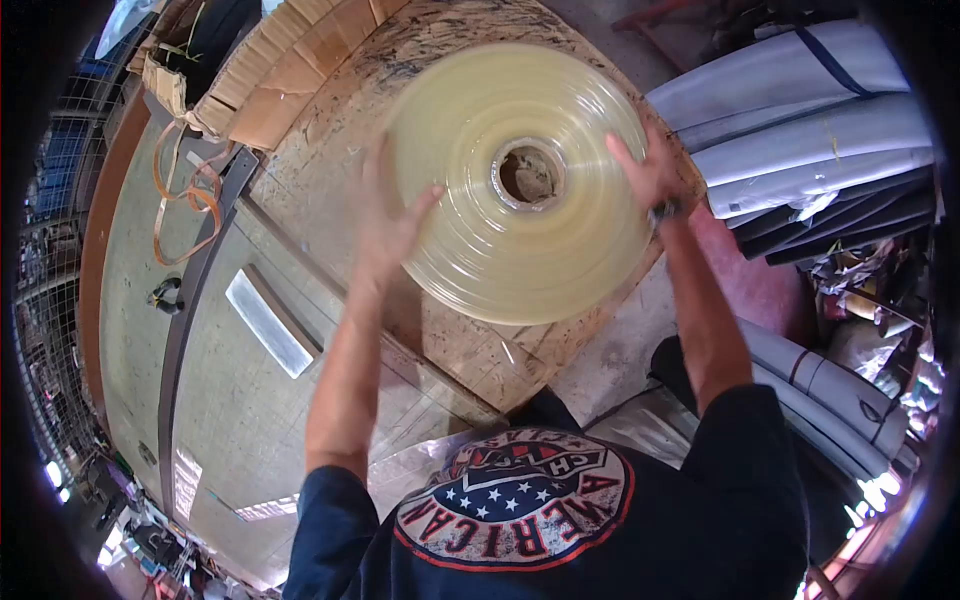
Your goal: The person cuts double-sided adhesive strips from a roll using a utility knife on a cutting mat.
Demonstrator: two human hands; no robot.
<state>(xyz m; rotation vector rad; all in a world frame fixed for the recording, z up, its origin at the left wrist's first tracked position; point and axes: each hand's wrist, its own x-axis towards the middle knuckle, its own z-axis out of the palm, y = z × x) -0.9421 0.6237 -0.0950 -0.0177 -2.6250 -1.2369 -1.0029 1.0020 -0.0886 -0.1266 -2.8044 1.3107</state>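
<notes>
A large, pale yellow, shiny roll (450,130) with a hollow cardboard core (529,174) lies on a worn wooden board. My left hand (395,215) is at the roll's left edge, blurred, with the thumb apart from the fingers and over the roll's face. On the right edge rests my right hand (648,170), its thumb spread over the top and a dark band at the wrist. The two hands hold the roll between them from opposite sides. Its underside is hidden.
Left of the board, a greenish table (235,400) bears a pale rectangular bar (270,322) and an orange strap (207,200). Torn cardboard (285,75) stands at the upper left. Wrapped grey rolls (800,120) are stacked at the right, with more rolls (830,385) lower down.
</notes>
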